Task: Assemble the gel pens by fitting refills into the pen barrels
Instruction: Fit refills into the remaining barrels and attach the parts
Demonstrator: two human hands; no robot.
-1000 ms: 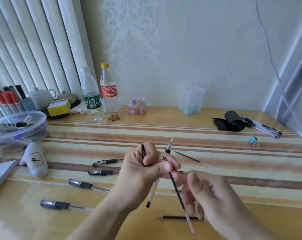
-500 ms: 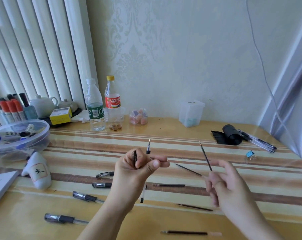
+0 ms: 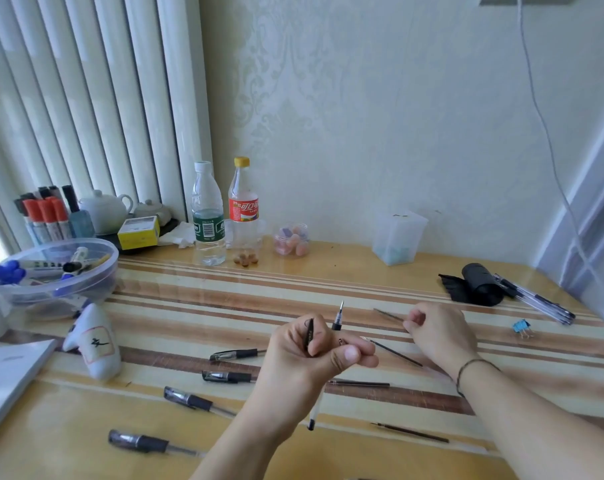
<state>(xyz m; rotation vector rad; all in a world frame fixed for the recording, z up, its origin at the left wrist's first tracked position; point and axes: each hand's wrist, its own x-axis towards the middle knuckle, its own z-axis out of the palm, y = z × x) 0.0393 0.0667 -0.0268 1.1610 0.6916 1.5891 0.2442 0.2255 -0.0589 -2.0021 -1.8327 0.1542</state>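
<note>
Two hands are busy over the tabletop (image 3: 328,271), and each grip is closed on something. The left hand (image 3: 314,355) is curled tight around a clear pen barrel (image 3: 317,407), which hangs down below the fist with its dark end low, and a black cap (image 3: 309,336) is tucked under the fingers so it does not get lost. A pen tip piece (image 3: 338,317) sticks up from the top of that fist, pointing up, likely kept close for later. The right hand (image 3: 435,330) is lower and further off, resting by the tabletop, pinching the end of a thin refill (image 3: 387,315) that lies nearly flat. It looks like this hand is picking a refill to slide into the barrel. More refills (image 3: 395,353) lie loose close by, easy to reach. Four finished-looking pens (image 3: 234,355) lie side by side to the left, out of the way. Far to the right, a bunch of clear pens (image 3: 535,301) rests beside a black roll (image 3: 480,285). Next, I think, the refill must be lined up with the barrel's open end.
</note>
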